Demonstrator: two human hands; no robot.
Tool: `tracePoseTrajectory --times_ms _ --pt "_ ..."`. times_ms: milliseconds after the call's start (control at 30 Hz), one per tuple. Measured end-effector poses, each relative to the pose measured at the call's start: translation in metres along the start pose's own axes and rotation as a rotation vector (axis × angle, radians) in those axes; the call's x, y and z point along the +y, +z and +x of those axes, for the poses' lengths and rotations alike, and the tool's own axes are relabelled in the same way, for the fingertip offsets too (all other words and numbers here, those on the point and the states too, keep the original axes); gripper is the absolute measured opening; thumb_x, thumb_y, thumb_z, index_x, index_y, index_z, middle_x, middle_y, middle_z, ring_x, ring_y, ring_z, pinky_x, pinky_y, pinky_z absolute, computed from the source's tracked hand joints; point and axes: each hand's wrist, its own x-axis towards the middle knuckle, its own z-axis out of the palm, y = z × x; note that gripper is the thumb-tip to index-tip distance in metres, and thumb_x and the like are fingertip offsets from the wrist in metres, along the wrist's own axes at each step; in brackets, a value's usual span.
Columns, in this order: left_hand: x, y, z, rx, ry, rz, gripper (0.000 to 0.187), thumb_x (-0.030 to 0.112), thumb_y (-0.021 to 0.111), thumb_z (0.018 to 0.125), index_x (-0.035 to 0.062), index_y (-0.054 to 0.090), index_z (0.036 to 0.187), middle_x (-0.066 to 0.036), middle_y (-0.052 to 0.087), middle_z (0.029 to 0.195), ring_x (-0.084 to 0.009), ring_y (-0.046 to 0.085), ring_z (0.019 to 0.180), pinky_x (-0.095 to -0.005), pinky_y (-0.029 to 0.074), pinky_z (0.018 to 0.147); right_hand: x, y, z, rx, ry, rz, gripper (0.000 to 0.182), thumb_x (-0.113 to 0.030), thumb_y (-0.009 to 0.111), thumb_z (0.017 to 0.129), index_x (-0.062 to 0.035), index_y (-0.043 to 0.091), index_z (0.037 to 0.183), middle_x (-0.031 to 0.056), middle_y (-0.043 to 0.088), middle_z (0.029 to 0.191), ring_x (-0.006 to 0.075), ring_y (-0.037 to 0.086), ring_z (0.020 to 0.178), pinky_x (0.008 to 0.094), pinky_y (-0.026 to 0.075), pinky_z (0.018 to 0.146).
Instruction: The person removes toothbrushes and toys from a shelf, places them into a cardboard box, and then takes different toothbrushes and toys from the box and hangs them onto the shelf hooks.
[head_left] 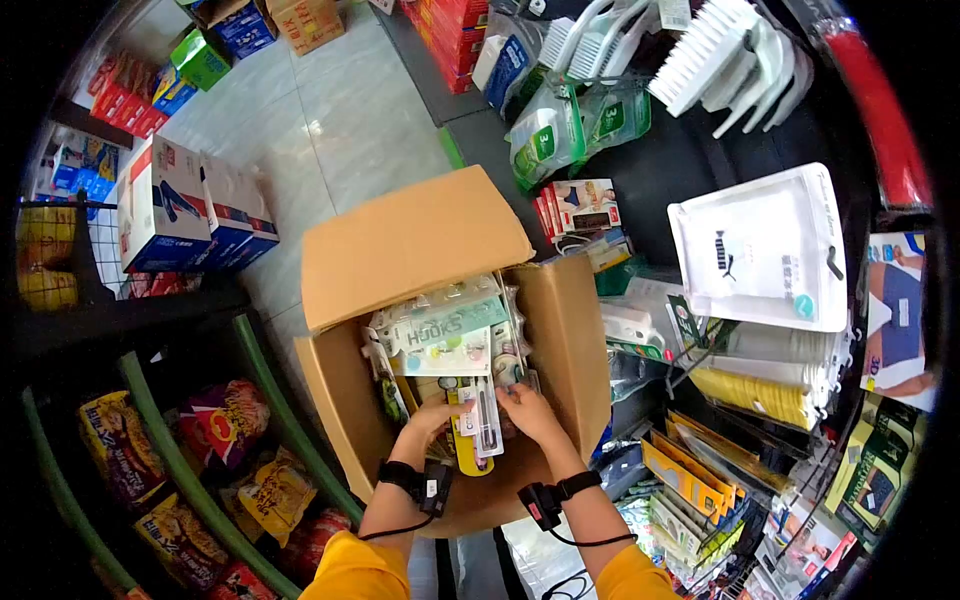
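An open cardboard box (455,520) stands in front of me, holding several packaged goods. My left hand (432,418) is inside it, fingers curled at the left edge of a long yellow package (467,460). My right hand (528,412) is closed at the right edge of a narrow clear blister pack (487,425), which lies over the yellow package. Its fingertips are partly hidden. Farther back in the box, a pale green and white pack marked HOOKS (445,335) lies on top of other clear packs. Both wrists wear black straps with small devices and cables.
Right of the box, white brushes (735,65), a white zip bag (760,248) and hanging packets (690,470) crowd a dark shelf. Left, green-edged racks hold snack bags (225,420). White and blue cartons (185,210) stand beyond, beside the tiled floor (340,110).
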Motion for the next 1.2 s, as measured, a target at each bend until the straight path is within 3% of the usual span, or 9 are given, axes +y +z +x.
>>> tracePoseTrajectory --times_ms 33,100,400,600,767,967,1033,1100,1200 --pt "0.002 0.003 -0.006 -0.038 -0.05 -0.006 0.049 0.024 0.071 0.071 -0.0014 0.051 0.107 -0.008 0.059 0.099 -0.0176 0.055 0.088 -0.0292 0.042 0.076 0.003 0.002 -0.003 0.004 0.0 0.004 0.054 -0.043 0.056 0.078 0.0062 0.053 0.1 0.0215 0.06 0.091 0.0321 0.058 0.085 0.0352 0.044 0.075" --pt "-0.008 0.008 -0.008 0.001 -0.107 0.104 0.043 0.024 0.07 0.072 0.0019 0.052 0.104 -0.005 0.059 0.093 -0.0145 0.055 0.083 -0.0283 0.043 0.068 0.012 0.01 -0.012 -0.052 0.006 -0.018 0.049 -0.037 0.063 0.075 0.0072 0.055 0.094 0.014 0.061 0.074 0.0179 0.058 0.069 0.0288 0.045 0.061" --pt "-0.039 0.035 -0.047 0.055 -0.029 -0.109 0.029 0.027 0.047 0.089 0.0067 0.049 0.109 -0.003 0.058 0.094 -0.0126 0.057 0.074 -0.0268 0.046 0.062 0.032 -0.003 -0.068 -0.102 0.184 0.217 0.045 -0.02 0.068 0.069 0.007 0.048 0.099 0.0145 0.06 0.084 0.0171 0.058 0.074 0.0269 0.046 0.064" --pt "-0.038 0.032 -0.075 0.212 0.227 0.022 0.031 0.03 0.047 0.088 0.008 0.05 0.11 0.0 0.056 0.097 -0.0089 0.051 0.076 -0.0235 0.041 0.061 0.032 -0.012 -0.111 -0.123 -0.058 0.512 0.023 -0.009 0.061 0.078 -0.0012 0.046 0.095 0.0077 0.059 0.088 0.012 0.056 0.08 0.0237 0.044 0.07" --pt "-0.02 0.063 -0.133 0.429 0.448 0.002 0.024 0.026 0.051 0.087 0.004 0.055 0.095 0.003 0.053 0.073 -0.0035 0.041 0.06 -0.0202 0.03 0.049 0.019 -0.022 -0.17 -0.057 -0.226 0.662 0.03 -0.008 0.062 0.077 0.0008 0.047 0.101 0.0089 0.06 0.089 0.0129 0.057 0.08 0.0238 0.044 0.068" --pt "-0.047 0.102 -0.204 0.27 0.763 -0.017 0.024 0.025 0.047 0.089 0.0035 0.053 0.099 0.0 0.054 0.078 -0.0069 0.048 0.065 -0.0214 0.038 0.054 0.043 -0.038 -0.278 0.07 -0.492 0.748 0.03 -0.009 0.061 0.079 -0.0008 0.044 0.103 0.0079 0.059 0.093 0.0122 0.056 0.083 0.0231 0.043 0.072" --pt "-0.064 0.113 -0.232 0.241 0.694 0.149 0.022 0.021 0.047 0.089 0.0013 0.054 0.095 0.001 0.054 0.078 -0.0064 0.048 0.065 -0.021 0.038 0.054 0.056 -0.046 -0.336 0.224 -0.588 0.633 0.032 -0.011 0.06 0.079 -0.0007 0.043 0.104 0.0076 0.058 0.093 0.0123 0.055 0.084 0.024 0.043 0.073" --pt "-0.078 0.159 -0.277 0.017 0.784 0.073 0.017 0.019 0.045 0.09 0.0026 0.051 0.087 -0.002 0.055 0.078 -0.0096 0.054 0.071 -0.0238 0.044 0.059 0.077 -0.049 -0.392 0.417 -0.639 0.406 0.036 -0.016 0.06 0.08 -0.0006 0.042 0.107 0.0069 0.056 0.092 0.0126 0.052 0.086 0.0257 0.042 0.075" --pt "-0.112 0.218 -0.31 -0.192 0.852 0.127 0.017 0.019 0.045 0.09 0.0032 0.051 0.09 -0.004 0.055 0.079 -0.0111 0.055 0.068 -0.0249 0.045 0.059 0.121 -0.041 -0.459 0.457 -0.751 0.605 0.036 -0.02 0.058 0.082 0.0 0.041 0.106 0.0096 0.054 0.093 0.0127 0.049 0.087 0.0262 0.04 0.074"
